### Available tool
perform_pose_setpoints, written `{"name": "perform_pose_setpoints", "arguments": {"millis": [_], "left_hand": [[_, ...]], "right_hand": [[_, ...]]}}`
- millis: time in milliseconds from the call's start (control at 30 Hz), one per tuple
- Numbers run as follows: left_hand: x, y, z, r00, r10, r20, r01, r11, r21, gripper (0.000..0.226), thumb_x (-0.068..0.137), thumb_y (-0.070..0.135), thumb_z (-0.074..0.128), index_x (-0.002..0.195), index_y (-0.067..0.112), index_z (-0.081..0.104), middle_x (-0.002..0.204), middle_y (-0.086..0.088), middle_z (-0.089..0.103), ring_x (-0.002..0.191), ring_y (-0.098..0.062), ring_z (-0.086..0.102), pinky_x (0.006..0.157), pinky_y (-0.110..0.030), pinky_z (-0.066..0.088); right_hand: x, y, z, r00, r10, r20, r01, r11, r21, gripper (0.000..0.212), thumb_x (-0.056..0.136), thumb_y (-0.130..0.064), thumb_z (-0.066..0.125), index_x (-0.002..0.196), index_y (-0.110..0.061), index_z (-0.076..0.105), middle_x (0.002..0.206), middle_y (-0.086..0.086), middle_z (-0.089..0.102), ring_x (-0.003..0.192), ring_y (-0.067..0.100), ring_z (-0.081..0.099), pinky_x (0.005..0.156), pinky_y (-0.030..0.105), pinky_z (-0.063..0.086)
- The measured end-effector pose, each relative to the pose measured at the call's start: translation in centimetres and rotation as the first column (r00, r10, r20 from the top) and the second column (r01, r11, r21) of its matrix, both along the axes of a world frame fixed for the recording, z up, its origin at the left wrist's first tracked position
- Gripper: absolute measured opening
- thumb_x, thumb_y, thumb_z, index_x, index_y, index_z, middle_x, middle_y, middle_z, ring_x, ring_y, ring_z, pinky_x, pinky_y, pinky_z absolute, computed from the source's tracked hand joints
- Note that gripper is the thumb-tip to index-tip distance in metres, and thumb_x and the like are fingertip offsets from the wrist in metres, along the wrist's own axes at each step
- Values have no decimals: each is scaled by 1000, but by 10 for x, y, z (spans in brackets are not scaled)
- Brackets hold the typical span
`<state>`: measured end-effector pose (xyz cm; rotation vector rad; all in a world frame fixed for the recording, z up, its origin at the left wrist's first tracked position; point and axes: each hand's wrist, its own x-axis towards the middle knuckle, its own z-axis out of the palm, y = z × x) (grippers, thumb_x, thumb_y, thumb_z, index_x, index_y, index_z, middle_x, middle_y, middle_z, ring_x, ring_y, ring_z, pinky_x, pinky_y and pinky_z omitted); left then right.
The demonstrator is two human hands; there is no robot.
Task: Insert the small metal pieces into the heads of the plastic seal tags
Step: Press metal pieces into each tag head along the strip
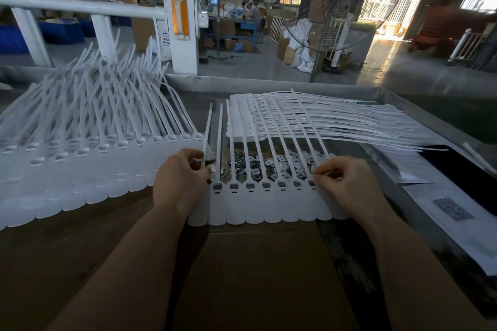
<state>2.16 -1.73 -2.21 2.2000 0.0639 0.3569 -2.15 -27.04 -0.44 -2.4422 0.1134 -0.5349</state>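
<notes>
We are working a strip of seal tags (pixel 265 205) lying crosswise before us, tails running away, our left hand (pixel 180 183) pinching the leftmost tail, our right hand (pixel 343 183) curling at the rightmost head, contents indiscernible, the metal pieces (pixel 269 165) heaped just beyond, nearer the right.

**Inspection: Operator's Visible Body**

Two forearms enter from the near edge, one on the left and one on the right, each ending in a hand. Left hand (pixel 180 179) and right hand (pixel 347 183) are both bare: no gloves, finger cots or tape. Both forearms are uncovered for their full visible length; no sleeve or cuff edge shows. No watch, bracelet or ring is seen on the wrists or visible fingers. Fingernails, where visible, appear short. No markings noted.
</notes>
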Motion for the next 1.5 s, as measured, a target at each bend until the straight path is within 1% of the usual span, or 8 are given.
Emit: {"name": "perform_pose_setpoints", "arguments": {"millis": [200, 333, 433, 600, 933, 1200, 1367, 1500], "left_hand": [[1, -1, 2, 1000, 12, 4, -12, 1000, -6, 37, 86, 18, 64, 122, 15, 58, 110, -7, 65, 88, -15, 55, 74, -27, 45], [1, -2, 1, 1000, 16, 7, -16, 1000, -1, 36, 86, 18, 64, 122, 15, 58, 110, -6, 65, 87, -13, 53, 75, -27, 44], [1, -2, 2, 1000, 15, 11, -14, 1000, -2, 36, 86, 19, 64, 121, 15, 58, 110, -7, 66, 87, -14, 55, 76, -28, 46], [1, -1, 3, 1000, 14, 7, -14, 1000, -6, 36, 86, 18, 63, 121, 14, 58, 110, -7, 65, 88, -17, 57, 73, -27, 45], [2, -1, 3, 1000, 19, 1, -19, 1000, -20, 35, 86, 19, 63, 121, 16, 59, 111, -6, 65, 95, -20, 60, 76, -28, 46], [2, -1, 1, 1000, 14, 3, -14, 1000, -28, 36, 86, 18, 63, 121, 15, 58, 111, -6, 65, 97, -20, 60, 81, -30, 48], [2, 0, -1, 1000, 23, 15, -23, 1000, -22, 35, 85, 19, 64, 120, 16, 59, 107, -5, 66, 90, -16, 59, 78, -30, 49], [4, -1, -2, 999, 32, 29, -32, 999, -10, 33, 85, 19, 65, 118, 16, 61, 104, -4, 67, 82, -12, 55, 73, -27, 47]], "right_hand": [[2, 6, 0, 996, -36, 81, 34, 999, 25, 7, 82, -7, 67, 82, -13, 70, 88, 1, 65, 73, 1, 55, 63, 6, 37], [6, 27, 5, 995, 48, 82, -40, 994, -103, 8, 85, -10, 65, 90, -15, 68, 94, -4, 58, 78, 3, 53, 70, 8, 39], [13, 48, 12, 986, 152, 60, -137, 970, -202, 9, 86, -13, 63, 92, -16, 68, 94, -7, 54, 89, 8, 54, 80, 18, 42], [30, 77, 16, 976, 214, -29, -212, 920, -330, 16, 88, -19, 61, 102, -16, 69, 110, 1, 58, 106, 15, 52, 92, 22, 38], [55, 97, 7, 996, 34, -78, -65, 899, -433, 23, 91, -18, 53, 108, -13, 67, 111, 5, 55, 102, 18, 51, 92, 35, 47], [57, 96, 4, 996, 8, -87, -41, 920, -391, 19, 88, -14, 60, 105, -17, 69, 112, 4, 56, 104, 16, 51, 90, 29, 47], [47, 111, 5, 979, 177, 97, -131, 922, -363, 18, 88, -21, 59, 103, -22, 70, 111, -2, 52, 107, 14, 45, 96, 29, 36], [44, 128, 5, 973, 231, -14, -210, 858, -470, 20, 86, -26, 60, 102, -21, 70, 117, -1, 49, 110, 17, 41, 93, 34, 31]]}}
